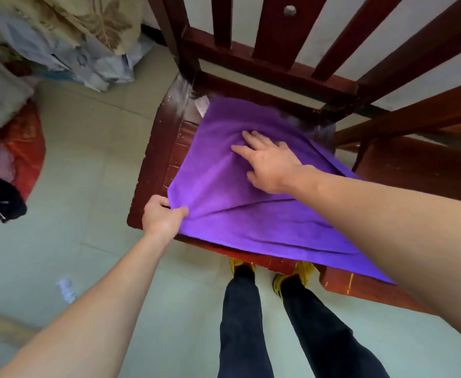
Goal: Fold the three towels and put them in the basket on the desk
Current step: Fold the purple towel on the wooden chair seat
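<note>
A purple towel (pixel 223 192) lies spread over the seat of a dark red wooden chair (pixel 158 148), its near edge hanging slightly past the seat's front. My left hand (pixel 162 215) pinches the towel's near-left corner. My right hand (pixel 267 162) rests flat on the middle of the towel with fingers spread. A white label (pixel 202 105) shows at the towel's far-left corner. No basket, desk or other towel is in view.
The chair's slatted back (pixel 275 36) rises beyond the towel. A second wooden seat (pixel 425 170) stands to the right. Piled cloth and bags (pixel 60 50) and a red bag (pixel 24 148) lie on the floor at left. My legs stand at the chair's front.
</note>
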`<control>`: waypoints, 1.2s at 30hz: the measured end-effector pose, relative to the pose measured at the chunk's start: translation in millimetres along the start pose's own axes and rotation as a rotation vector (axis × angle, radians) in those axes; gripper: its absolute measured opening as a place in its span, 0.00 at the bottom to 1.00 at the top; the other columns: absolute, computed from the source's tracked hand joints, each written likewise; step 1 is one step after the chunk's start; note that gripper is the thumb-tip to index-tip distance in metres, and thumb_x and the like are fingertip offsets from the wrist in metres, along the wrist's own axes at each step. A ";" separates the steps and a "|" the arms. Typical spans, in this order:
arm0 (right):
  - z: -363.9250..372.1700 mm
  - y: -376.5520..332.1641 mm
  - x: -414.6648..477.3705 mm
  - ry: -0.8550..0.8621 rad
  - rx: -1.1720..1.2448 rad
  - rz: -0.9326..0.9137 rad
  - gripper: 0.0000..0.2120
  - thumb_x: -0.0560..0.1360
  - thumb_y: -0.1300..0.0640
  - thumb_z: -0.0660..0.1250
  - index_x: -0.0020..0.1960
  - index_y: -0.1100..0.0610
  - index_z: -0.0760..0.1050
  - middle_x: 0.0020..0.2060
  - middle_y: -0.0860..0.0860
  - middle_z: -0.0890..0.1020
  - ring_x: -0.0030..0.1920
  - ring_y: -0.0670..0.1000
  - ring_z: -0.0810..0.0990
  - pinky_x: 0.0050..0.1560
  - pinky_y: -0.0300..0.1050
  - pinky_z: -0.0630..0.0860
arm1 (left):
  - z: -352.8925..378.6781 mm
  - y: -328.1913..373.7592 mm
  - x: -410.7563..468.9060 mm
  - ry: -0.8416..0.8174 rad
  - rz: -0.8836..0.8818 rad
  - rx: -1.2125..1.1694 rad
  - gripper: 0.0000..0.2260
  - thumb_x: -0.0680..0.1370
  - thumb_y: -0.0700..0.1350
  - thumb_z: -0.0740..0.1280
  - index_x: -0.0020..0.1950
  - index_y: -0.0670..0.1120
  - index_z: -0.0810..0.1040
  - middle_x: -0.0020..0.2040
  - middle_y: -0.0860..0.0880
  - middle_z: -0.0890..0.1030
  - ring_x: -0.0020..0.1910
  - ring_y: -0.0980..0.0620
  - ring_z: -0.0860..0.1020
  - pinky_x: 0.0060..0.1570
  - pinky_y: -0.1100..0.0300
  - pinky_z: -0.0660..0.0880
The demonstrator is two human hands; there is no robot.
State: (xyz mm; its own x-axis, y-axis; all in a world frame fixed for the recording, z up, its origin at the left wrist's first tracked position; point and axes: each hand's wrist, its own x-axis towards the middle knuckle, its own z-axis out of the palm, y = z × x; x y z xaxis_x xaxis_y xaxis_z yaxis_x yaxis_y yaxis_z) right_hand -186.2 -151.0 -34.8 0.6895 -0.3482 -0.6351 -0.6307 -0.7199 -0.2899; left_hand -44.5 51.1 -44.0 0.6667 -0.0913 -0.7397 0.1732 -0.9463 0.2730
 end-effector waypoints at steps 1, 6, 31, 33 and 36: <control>-0.7 -4.4 1.1 -0.003 0.009 -0.020 0.33 0.75 0.54 0.62 0.77 0.47 0.54 0.79 0.51 0.49 0.78 0.52 0.48 0.70 0.58 0.59 | -5.4 -1.8 2.5 -0.001 0.007 0.137 0.16 0.65 0.45 0.74 0.49 0.47 0.74 0.43 0.46 0.80 0.44 0.44 0.79 0.46 0.52 0.75; 3.1 -5.0 -18.5 0.357 0.118 0.100 0.23 0.74 0.58 0.63 0.68 0.55 0.71 0.68 0.56 0.71 0.66 0.60 0.69 0.57 0.58 0.73 | -22.5 39.3 11.9 0.175 0.444 0.411 0.18 0.70 0.47 0.70 0.59 0.47 0.75 0.54 0.42 0.76 0.56 0.39 0.74 0.55 0.46 0.72; 67.6 138.2 -209.8 0.402 0.322 0.767 0.11 0.72 0.57 0.68 0.55 0.55 0.78 0.54 0.55 0.77 0.58 0.60 0.75 0.50 0.53 0.74 | 90.5 105.5 -106.5 -0.212 1.020 0.852 0.13 0.77 0.45 0.61 0.60 0.45 0.74 0.57 0.44 0.76 0.58 0.42 0.73 0.54 0.49 0.69; 74.1 156.9 -235.2 0.279 0.312 0.818 0.18 0.71 0.51 0.71 0.59 0.53 0.76 0.58 0.55 0.75 0.60 0.60 0.73 0.53 0.52 0.73 | 113.3 92.7 -139.5 -0.302 1.040 0.882 0.12 0.77 0.44 0.60 0.60 0.46 0.75 0.57 0.45 0.77 0.58 0.42 0.74 0.53 0.50 0.70; 88.6 179.5 -253.7 0.072 0.162 0.816 0.25 0.69 0.46 0.73 0.64 0.50 0.73 0.61 0.54 0.72 0.62 0.59 0.71 0.54 0.53 0.73 | 149.3 74.6 -181.6 -0.440 1.074 0.966 0.12 0.77 0.43 0.60 0.60 0.45 0.75 0.57 0.44 0.77 0.58 0.42 0.74 0.52 0.50 0.70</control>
State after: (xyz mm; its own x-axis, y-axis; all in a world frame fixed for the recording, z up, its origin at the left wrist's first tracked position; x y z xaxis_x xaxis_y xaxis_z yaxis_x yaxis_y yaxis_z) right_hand -505.9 -138.7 10.8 0.0116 -0.7641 -0.6450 -0.9816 -0.1315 0.1381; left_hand -260.9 -49.2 18.9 -0.1308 -0.7698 -0.6247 -0.8874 -0.1900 0.4200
